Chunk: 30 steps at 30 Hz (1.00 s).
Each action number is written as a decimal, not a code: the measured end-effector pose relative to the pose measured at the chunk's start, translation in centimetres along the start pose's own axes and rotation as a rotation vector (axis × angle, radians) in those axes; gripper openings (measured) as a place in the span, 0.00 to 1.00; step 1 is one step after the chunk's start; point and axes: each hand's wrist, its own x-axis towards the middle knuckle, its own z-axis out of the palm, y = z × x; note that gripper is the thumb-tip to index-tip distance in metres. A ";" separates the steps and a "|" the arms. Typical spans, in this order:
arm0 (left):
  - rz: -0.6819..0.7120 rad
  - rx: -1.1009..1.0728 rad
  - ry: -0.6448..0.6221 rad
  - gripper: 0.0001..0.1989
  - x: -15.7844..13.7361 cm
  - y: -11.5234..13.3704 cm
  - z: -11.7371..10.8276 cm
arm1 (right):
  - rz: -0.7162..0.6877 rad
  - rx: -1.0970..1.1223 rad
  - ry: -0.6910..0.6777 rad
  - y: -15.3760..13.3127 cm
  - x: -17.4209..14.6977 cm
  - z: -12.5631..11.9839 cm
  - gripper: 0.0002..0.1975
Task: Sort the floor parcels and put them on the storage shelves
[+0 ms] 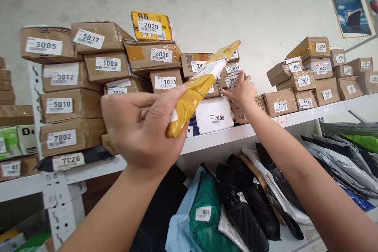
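My left hand [147,130] is closed around the lower end of a slim yellow mailing parcel [195,92], which slants up to the right in front of the shelf. A white label runs along the parcel's face, seen too edge-on to read. My right hand [243,90] reaches to the upper shelf, thumb and fingers apart, against a stack of small cardboard boxes. One box [232,70] there reads 2017; the label on the box just below is partly hidden. Beneath this hand sits a white package [214,115] marked 7008.
Numbered cardboard boxes [66,100] are stacked on the left of the white upper shelf [203,138], with more boxes [323,69] at right. Below stand bagged parcels, among them a green one [203,193] marked 1006 and black ones [239,197]. A poster [350,12] hangs on the wall.
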 end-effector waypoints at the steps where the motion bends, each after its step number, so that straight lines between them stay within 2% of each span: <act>1: 0.000 -0.001 0.024 0.26 0.3 0.2 0.8 | -0.023 0.024 -0.013 0.5 0.1 -0.1 0.55; 4: -0.017 -0.022 0.051 0.20 1.5 1.0 3.0 | -0.069 0.174 -0.017 2.7 0.2 -1.4 0.57; 6: -0.063 -0.061 0.014 0.19 2.2 2.0 4.2 | -0.069 0.364 0.034 4.2 -0.2 -3.0 0.51; 8: -0.134 -0.111 -0.074 0.17 2.6 3.3 5.2 | -0.072 0.620 0.035 5.0 -1.1 -5.1 0.43; 11: -0.166 -0.186 -0.190 0.14 2.6 5.6 6.7 | -0.098 0.959 -0.161 4.7 -3.3 -8.1 0.41; 13: -0.128 -0.235 -0.266 0.15 2.3 7.1 8.0 | -0.080 1.064 -0.292 4.3 -4.8 -9.6 0.39; 15: -0.080 -0.273 -0.363 0.16 2.2 8.2 9.4 | -0.005 1.088 -0.327 4.5 -5.7 -10.7 0.34; 18: -0.005 -0.303 -0.495 0.14 3.6 8.8 11.7 | 0.103 1.056 -0.253 6.4 -5.7 -11.8 0.24; 20: 0.075 -0.276 -0.616 0.16 5.4 8.6 13.1 | 0.145 1.033 -0.197 8.2 -5.1 -12.5 0.21; 22: 0.198 -0.214 -0.783 0.18 7.6 8.5 14.3 | 0.188 1.020 -0.159 9.7 -4.6 -13.1 0.20; 25: 0.386 -0.115 -1.072 0.15 10.3 9.2 16.0 | 0.259 0.989 -0.139 11.1 -4.1 -13.8 0.18; 28: 0.461 -0.088 -1.245 0.12 11.3 10.8 17.5 | 0.197 0.913 -0.192 11.6 -3.9 -13.7 0.18; 30: 0.444 -0.103 -1.273 0.12 11.2 11.6 18.4 | 0.078 0.839 -0.228 11.5 -3.6 -12.9 0.21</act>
